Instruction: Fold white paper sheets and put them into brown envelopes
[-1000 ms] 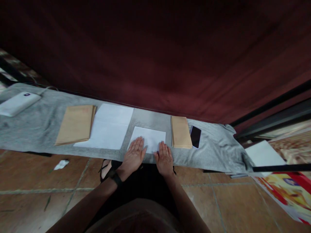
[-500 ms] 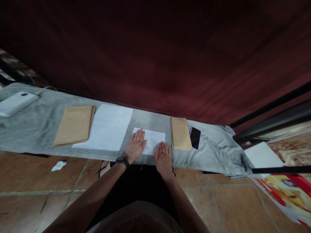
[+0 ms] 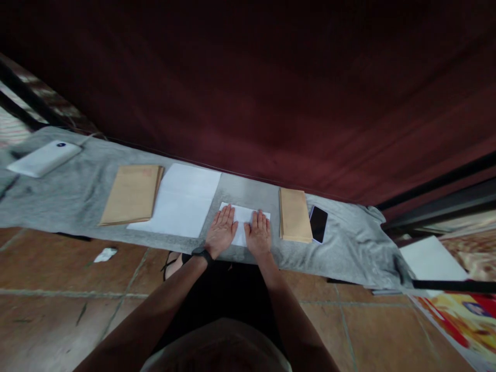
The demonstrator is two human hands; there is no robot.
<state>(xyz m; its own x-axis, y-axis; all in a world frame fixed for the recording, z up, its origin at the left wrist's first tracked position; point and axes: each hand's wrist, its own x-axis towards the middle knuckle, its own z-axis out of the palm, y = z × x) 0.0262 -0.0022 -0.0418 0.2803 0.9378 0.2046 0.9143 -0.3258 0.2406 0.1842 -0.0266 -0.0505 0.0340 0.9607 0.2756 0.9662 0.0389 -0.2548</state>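
Although both hands bear on the same sheet, neither is clamped on it: the left grip (image 3: 221, 232) and the right grip (image 3: 259, 235) lie palm down, fingers extended, thumbs spread, nothing held. The small white paper (image 3: 242, 214) sits directly beneath both, on the cloth-covered table (image 3: 349, 243), its far edge showing just beyond them. The step in hand is judged to be pressing the paper flat. Good practice would be even pressure from both palms, one side anchored while the other is smoothed outward. Whether the paper is folded cannot be confirmed. The table's soft-looking surface could let it creep or crease.

Markings: left of the left grip, the large white sheet (image 3: 189, 201) shows no readable print. Overlapping its far side from the grip, the left brown stack (image 3: 132, 196) carries a faint reddish mark, illegible. Farthest left, the white device (image 3: 44, 159) bears one dark oval mark, unreadable. Right of the right grip, the right brown stack (image 3: 295, 214) shows no legible writing; beside it, the phone (image 3: 319, 225) has a dark screen. Low at far right, the red and yellow box (image 3: 473, 320) bears a blue emblem, too blurred to read.
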